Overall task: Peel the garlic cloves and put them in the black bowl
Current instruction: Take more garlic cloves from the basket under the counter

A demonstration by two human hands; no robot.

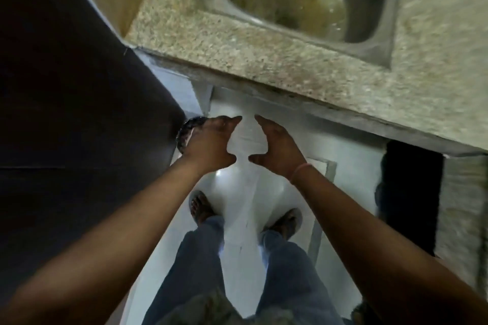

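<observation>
Beige speckled stone forms the tabletop (211, 55), blurred in this view, with a steel sink (369, 16) sunk into it whose basin looks stained and wet. Below its edge, over the white floor (343, 174), both hands are held out palm to palm and apart. The left hand (208, 145) and the right hand (277, 145) mirror each other, fingers (229, 121) straight and spread away from the thumbs, gripping nothing. A thin pink band (301, 170) circles the right wrist. Just behind the left hand, against a dark panel (66, 87), a dark round thing (188, 128) shows a glossy, speckled rim. It is mostly hidden and too blurred to tell whether it is the black bowl. Under the arms stand two legs in blue jeans (198, 258), the feet in sandals (200, 208). On the right, a black opening (412, 192) gapes beneath the tabletop.
</observation>
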